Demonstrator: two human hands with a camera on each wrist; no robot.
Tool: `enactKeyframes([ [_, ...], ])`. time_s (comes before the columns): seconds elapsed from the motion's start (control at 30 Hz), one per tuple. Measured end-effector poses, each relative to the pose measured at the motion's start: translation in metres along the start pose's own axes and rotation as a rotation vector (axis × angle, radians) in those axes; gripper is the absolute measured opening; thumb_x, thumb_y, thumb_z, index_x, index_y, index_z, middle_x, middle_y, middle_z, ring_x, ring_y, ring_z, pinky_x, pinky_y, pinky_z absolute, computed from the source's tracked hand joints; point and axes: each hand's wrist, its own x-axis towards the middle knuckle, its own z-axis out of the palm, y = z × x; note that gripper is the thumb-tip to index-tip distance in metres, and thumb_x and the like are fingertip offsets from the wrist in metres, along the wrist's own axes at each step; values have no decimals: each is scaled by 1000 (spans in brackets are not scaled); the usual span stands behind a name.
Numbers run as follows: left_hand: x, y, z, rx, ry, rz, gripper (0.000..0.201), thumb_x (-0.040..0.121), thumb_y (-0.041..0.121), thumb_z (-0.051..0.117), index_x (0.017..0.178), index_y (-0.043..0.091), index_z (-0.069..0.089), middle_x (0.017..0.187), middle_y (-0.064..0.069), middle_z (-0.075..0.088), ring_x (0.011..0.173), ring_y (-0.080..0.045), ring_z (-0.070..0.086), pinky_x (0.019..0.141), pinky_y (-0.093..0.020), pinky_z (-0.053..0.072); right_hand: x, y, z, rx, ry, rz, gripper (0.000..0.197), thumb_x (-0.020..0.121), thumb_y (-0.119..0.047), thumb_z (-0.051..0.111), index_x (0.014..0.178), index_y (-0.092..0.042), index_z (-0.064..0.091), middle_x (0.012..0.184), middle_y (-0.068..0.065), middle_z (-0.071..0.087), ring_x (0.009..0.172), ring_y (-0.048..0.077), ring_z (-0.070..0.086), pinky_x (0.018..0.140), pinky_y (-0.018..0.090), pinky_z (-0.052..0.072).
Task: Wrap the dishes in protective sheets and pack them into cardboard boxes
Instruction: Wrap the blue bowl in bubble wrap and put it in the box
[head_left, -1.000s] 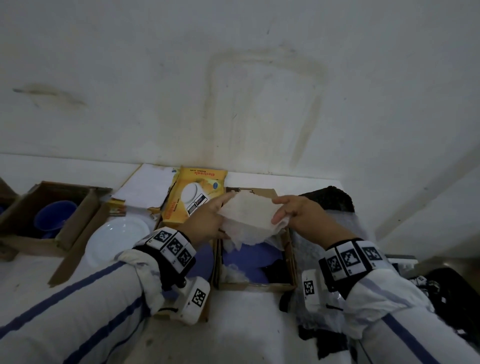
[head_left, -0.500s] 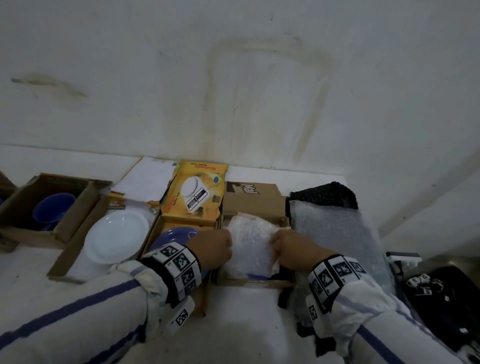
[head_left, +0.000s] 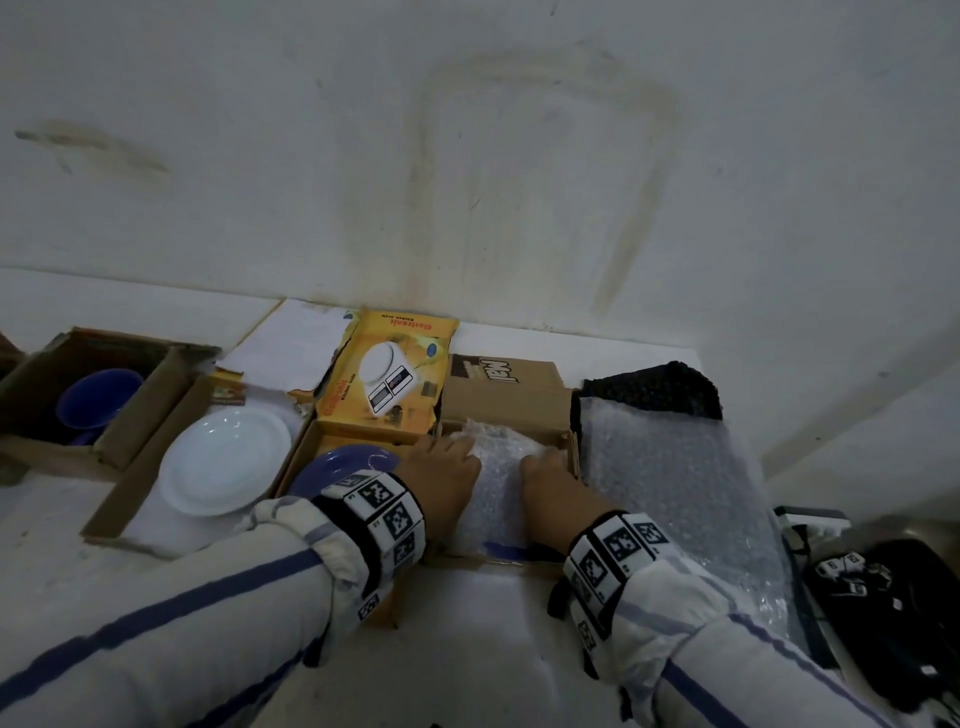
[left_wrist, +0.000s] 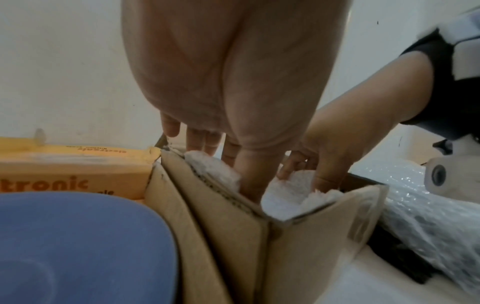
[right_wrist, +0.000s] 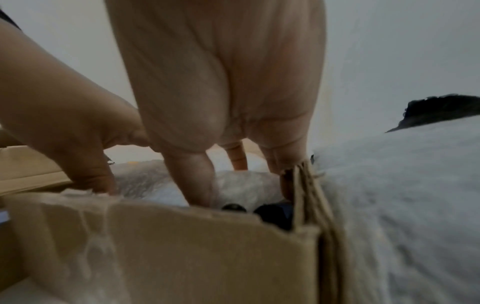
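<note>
An open cardboard box (head_left: 511, 408) stands in the middle of the white surface. Inside it a bubble-wrap sheet (head_left: 496, 483) covers a blue dish, of which only a strip of rim (head_left: 501, 548) shows at the near side. My left hand (head_left: 447, 467) presses the sheet's left side down with straight fingers; in the left wrist view the left hand (left_wrist: 223, 164) reaches down along the box wall (left_wrist: 233, 236). My right hand (head_left: 545, 467) pushes the right side down, its thumb (right_wrist: 192, 185) sunk into the sheet (right_wrist: 155, 185) next to the box's right wall (right_wrist: 306, 195).
A blue plate (head_left: 343, 465) lies in the yellow scale box (head_left: 389, 374) just left. A white plate (head_left: 223, 460) rests on flattened cardboard, and a blue bowl (head_left: 98, 397) sits in a box at far left. Spare bubble wrap (head_left: 675, 493) and a black bundle (head_left: 654, 389) lie right.
A second ago both hands held the sheet up above the box. They have lowered it into the box and now press it over the blue dish.
</note>
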Motion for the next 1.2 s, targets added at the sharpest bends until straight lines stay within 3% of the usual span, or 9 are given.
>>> enactKeyframes([
  [0.27, 10, 1, -2, -14, -121, 16, 53, 86, 16, 58, 135, 7, 41, 154, -19, 17, 142, -34, 18, 118, -50, 10, 8, 1, -19, -111, -288, -49, 46, 91, -34, 54, 128, -5, 51, 126, 16, 55, 117, 32, 52, 103, 41, 36],
  [0.33, 9, -2, -7, -50, -162, 29, 51, 86, 21, 59, 133, 8, 45, 155, -17, 17, 142, -33, 17, 117, -48, 12, 8, 10, -30, -56, -268, -71, 20, 94, -21, 50, 99, -4, 60, 102, 14, 58, 99, 29, 56, 93, 36, 42],
  [0.4, 9, -6, -11, -69, -194, 43, 47, 87, 18, 55, 133, 8, 48, 156, -16, 14, 144, -32, 13, 117, -48, 8, 4, 20, -35, -17, -148, -93, 24, 92, -5, 45, 70, -8, 51, 88, 12, 53, 70, 20, 47, 80, 34, 43],
  [0.47, 9, -10, -13, -53, -213, 53, 49, 87, 12, 54, 136, 9, 46, 157, -18, 11, 146, -32, 7, 117, -50, 3, 0, 24, -32, -12, -90, -90, 12, 90, -2, 47, 89, -3, 59, 112, 17, 51, 76, 21, 48, 84, 36, 44],
  [0.53, 8, -13, -12, -33, -231, 60, 52, 87, 12, 55, 137, 11, 43, 156, -20, 11, 146, -34, 6, 118, -52, 2, -6, 19, -26, -96, -99, -54, 29, 90, -7, 52, 118, -3, 56, 128, 16, 43, 106, 31, 53, 94, 41, 42],
  [0.67, 7, -7, -3, -10, -213, 43, 52, 88, 14, 54, 138, 14, 38, 157, -19, 10, 146, -32, 5, 116, -56, 0, -10, 7, -9, -209, -67, -10, 42, 96, -14, 39, 138, -6, 39, 143, 19, 28, 128, 33, 37, 103, 46, 31],
  [0.77, 6, -1, -1, 21, -164, 4, 53, 90, 18, 51, 140, 16, 35, 157, -16, 10, 147, -32, 2, 113, -61, -2, -12, 6, -7, -208, -21, -5, 41, 97, -14, 36, 137, -5, 40, 143, 20, 30, 128, 35, 37, 103, 46, 32],
  [0.93, 3, -13, -1, -6, -159, -26, 57, 85, 37, 59, 138, 31, 38, 159, -12, 5, 146, -34, -7, 110, -63, -9, -13, 21, -17, -172, -22, -62, 46, 84, -23, 64, 126, -9, 53, 133, 13, 37, 123, 32, 39, 102, 43, 35],
  [1.2, -1, -5, 6, 53, -194, -61, 62, 83, 33, 57, 140, 32, 33, 159, -14, 4, 146, -35, -7, 107, -68, -11, -17, 16, -6, -131, -70, -59, 43, 90, -16, 47, 133, -10, 44, 142, 17, 29, 130, 33, 34, 108, 51, 24],
])
